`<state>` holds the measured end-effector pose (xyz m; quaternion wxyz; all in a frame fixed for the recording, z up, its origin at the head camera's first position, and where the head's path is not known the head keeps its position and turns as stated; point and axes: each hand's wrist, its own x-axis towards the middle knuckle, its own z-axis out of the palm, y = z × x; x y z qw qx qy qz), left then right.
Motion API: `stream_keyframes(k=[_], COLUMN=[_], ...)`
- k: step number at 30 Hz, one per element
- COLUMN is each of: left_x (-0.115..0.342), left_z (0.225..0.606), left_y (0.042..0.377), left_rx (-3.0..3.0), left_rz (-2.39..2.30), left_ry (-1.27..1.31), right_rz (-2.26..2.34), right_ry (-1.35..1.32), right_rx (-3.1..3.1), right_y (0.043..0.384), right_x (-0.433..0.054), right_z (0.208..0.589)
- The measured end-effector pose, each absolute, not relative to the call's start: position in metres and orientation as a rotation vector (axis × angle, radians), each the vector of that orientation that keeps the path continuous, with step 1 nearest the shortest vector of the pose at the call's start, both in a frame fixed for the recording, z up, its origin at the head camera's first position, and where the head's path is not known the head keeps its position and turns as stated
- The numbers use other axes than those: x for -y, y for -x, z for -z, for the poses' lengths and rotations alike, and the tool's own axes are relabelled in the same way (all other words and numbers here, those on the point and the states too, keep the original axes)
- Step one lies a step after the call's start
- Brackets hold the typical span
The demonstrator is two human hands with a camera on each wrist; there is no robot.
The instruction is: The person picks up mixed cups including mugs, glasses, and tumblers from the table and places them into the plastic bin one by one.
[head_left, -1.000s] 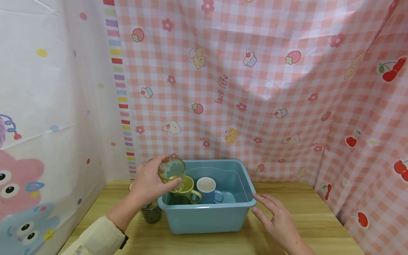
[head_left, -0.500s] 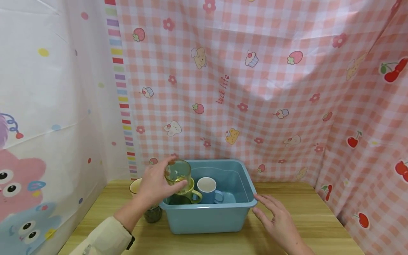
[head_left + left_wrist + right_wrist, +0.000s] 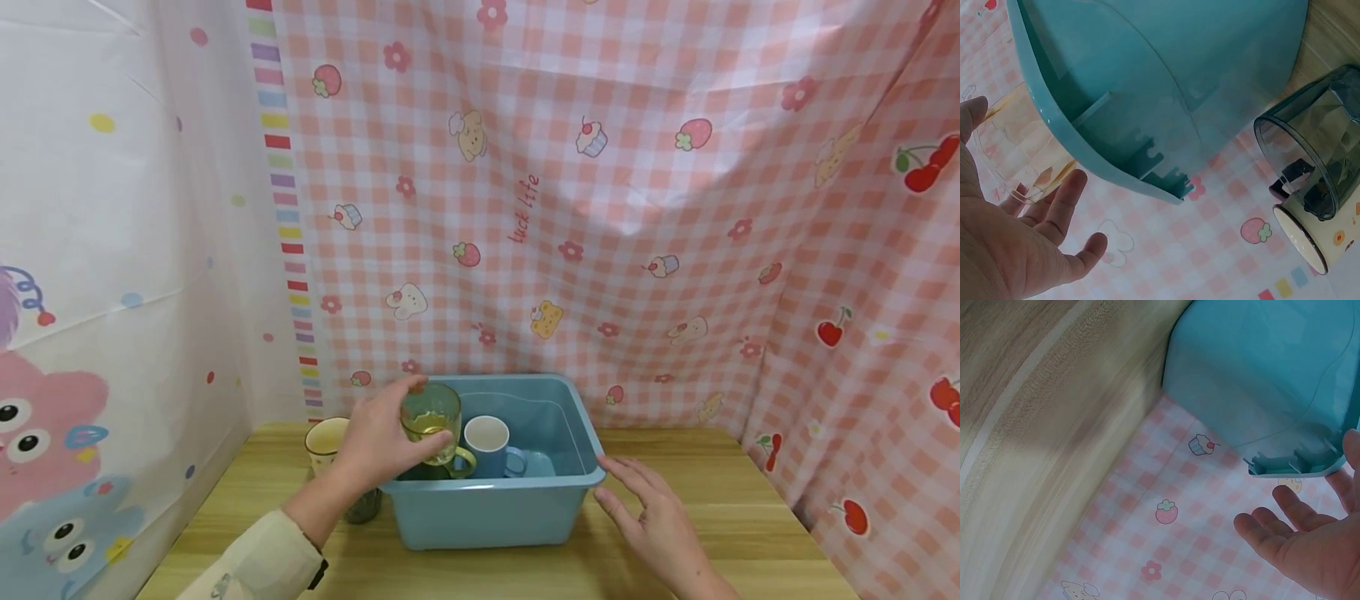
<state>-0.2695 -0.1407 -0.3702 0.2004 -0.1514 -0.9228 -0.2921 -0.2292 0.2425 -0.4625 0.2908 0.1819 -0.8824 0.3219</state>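
Note:
My left hand [image 3: 386,437] grips a clear yellowish glass cup [image 3: 433,410] above the left end of a blue plastic tub [image 3: 487,517]. In the left wrist view the glass [image 3: 1022,144] sits between thumb and fingers, beside the tub's rim. Inside the tub stand a blue mug [image 3: 487,454] with a white interior and a yellow-green mug, mostly hidden behind the glass, its handle [image 3: 467,462] showing. My right hand [image 3: 656,525] touches the tub's right rim with its fingertips, fingers fairly straight; the right wrist view shows the same hand [image 3: 1316,544] by the rim.
Left of the tub, partly behind my left forearm, stand a cream cup [image 3: 326,437] with a dark rim and a dark grey glass [image 3: 363,507]. The wooden table [image 3: 720,492] extends to both sides. A pink checked curtain [image 3: 525,250] hangs behind.
My left hand has carried the glass rightward and slightly down, further over the tub. More of the cream cup shows behind it. The right hand has stayed at the rim.

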Motion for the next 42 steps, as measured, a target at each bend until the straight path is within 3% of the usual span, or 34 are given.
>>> stream_keyframes(k=[42], left_x=[0.111], left_z=[0.383], left_y=[0.274], left_rx=[2.672], left_rz=[0.879], left_ry=[0.498], right_rz=[-0.817], right_ry=[-0.479], right_rx=[2.349], right_y=[0.230], right_x=[-0.241], right_z=[0.464])
